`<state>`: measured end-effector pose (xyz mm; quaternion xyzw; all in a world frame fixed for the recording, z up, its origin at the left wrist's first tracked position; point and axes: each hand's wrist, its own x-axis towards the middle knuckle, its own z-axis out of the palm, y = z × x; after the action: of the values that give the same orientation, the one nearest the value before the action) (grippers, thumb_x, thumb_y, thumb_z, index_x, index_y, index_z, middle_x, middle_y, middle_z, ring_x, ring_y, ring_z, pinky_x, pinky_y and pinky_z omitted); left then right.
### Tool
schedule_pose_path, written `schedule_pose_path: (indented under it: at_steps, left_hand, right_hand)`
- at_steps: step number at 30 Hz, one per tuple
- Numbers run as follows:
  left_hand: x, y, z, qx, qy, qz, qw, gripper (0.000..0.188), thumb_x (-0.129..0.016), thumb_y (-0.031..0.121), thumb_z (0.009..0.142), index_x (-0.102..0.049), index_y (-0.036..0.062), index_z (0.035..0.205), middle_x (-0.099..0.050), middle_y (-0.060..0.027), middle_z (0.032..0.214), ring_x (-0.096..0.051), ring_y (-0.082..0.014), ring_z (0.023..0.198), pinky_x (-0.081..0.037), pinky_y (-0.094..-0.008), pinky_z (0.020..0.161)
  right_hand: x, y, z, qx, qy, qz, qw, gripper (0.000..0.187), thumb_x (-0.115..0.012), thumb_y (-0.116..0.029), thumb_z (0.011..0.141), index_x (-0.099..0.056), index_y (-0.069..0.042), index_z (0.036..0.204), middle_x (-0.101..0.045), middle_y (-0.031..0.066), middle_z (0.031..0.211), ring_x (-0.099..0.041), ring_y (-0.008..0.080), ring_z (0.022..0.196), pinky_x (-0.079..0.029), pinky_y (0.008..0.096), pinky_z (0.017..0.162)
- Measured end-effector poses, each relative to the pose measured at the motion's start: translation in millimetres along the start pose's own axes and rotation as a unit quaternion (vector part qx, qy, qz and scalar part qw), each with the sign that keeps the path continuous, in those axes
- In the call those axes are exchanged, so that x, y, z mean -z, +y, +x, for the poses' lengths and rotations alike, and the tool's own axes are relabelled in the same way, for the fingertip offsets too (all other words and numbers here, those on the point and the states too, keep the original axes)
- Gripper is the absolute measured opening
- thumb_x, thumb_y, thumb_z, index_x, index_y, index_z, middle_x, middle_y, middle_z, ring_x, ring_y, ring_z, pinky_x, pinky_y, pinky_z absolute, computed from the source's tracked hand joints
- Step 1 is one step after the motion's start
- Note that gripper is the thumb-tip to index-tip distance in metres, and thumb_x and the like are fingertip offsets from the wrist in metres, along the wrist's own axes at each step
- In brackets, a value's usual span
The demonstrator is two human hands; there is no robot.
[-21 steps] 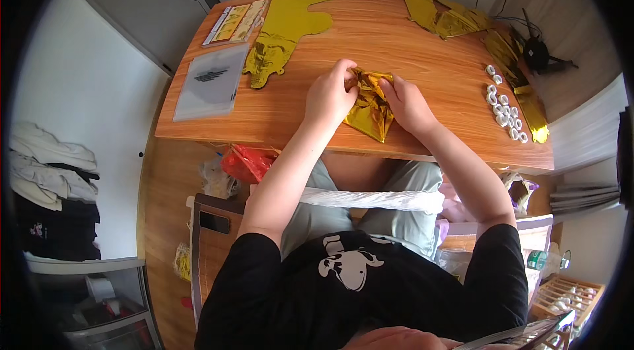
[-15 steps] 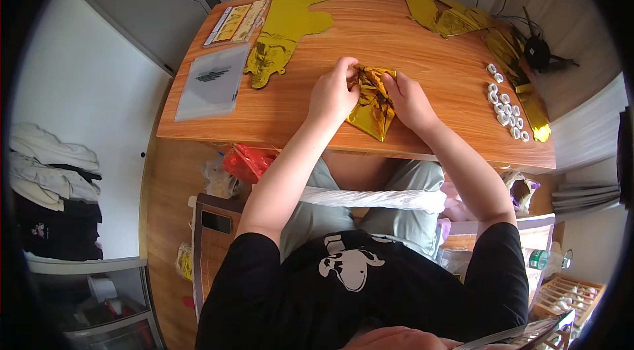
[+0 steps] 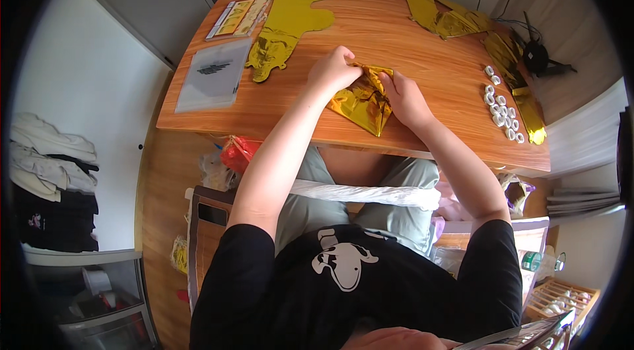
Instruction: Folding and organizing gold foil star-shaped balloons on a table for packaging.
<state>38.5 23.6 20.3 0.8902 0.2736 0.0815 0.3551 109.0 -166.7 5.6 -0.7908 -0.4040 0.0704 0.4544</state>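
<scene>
A folded, crinkled piece of gold foil, apparently a flat foil balloon [image 3: 362, 110], lies near the front edge of the table, one corner pointing toward me. My left hand [image 3: 335, 71] pinches its upper left edge. On its right side, my right hand [image 3: 404, 98] grips the edge with the thumb on top; the fingers underneath are partly hidden. Farther left, a larger gold foil balloon [image 3: 290, 16] is spread flat with rounded lobes at its far end.
Clear plastic sleeves [image 3: 212, 79] and a printed card [image 3: 238, 18] lie on the left of the wooden table [image 3: 376, 26]. More gold foil [image 3: 456, 22] runs along the far right edge. Several white rings [image 3: 500, 110] sit near a black stand [image 3: 536, 54].
My left hand has shifted a little left, away from the right hand. The foil between them is spread wider and flatter. My right hand has hardly moved.
</scene>
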Motion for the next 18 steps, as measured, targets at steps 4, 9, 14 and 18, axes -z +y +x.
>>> schedule_pose_path:
  at_steps: [4,9,14,18]
  left_hand:
    - [-4,-5,3,-0.008,0.01,-0.025,1.0,0.049,-0.077,0.025,0.081,-0.063,0.0076,0.125,-0.075,-0.011,0.114,-0.071,-0.0235,0.106,-0.055,-0.0357,0.089]
    - [-11,-3,-11,-0.045,0.062,-0.063,0.995,0.04,-0.077,0.024,0.087,-0.064,0.0092,0.122,-0.078,-0.0089,0.105,-0.075,-0.023,0.09,-0.056,-0.0346,0.078]
    - [-9,0,-26,-0.168,0.103,0.014,0.98,0.035,-0.071,0.023,0.094,-0.058,0.0095,0.122,-0.077,-0.0133,0.107,-0.075,-0.0302,0.087,-0.057,-0.0387,0.072]
    - [-10,-9,-46,-0.294,0.079,0.099,0.948,0.037,-0.065,0.02,0.097,-0.047,0.0086,0.127,-0.075,-0.0203,0.11,-0.074,-0.0383,0.088,-0.059,-0.0459,0.074]
  right_hand:
    - [1,-1,-1,-0.006,-0.005,-0.016,1.0,0.037,-0.053,-0.03,0.109,-0.059,0.005,0.1,-0.065,0.0275,0.085,-0.058,0.0408,0.076,-0.049,0.0437,0.075]
    - [0,-1,-2,0.009,0.002,-0.01,1.0,0.036,-0.053,-0.03,0.108,-0.06,0.005,0.099,-0.065,0.0286,0.086,-0.059,0.0432,0.079,-0.049,0.0445,0.075]
    - [-1,0,-1,-0.005,0.013,-0.031,0.999,0.036,-0.053,-0.029,0.108,-0.06,0.005,0.098,-0.065,0.0289,0.087,-0.06,0.044,0.079,-0.049,0.0448,0.075]
    - [-3,3,-1,0.005,0.025,-0.004,1.0,0.036,-0.053,-0.029,0.108,-0.06,0.005,0.098,-0.065,0.0292,0.087,-0.06,0.0447,0.08,-0.049,0.045,0.075]
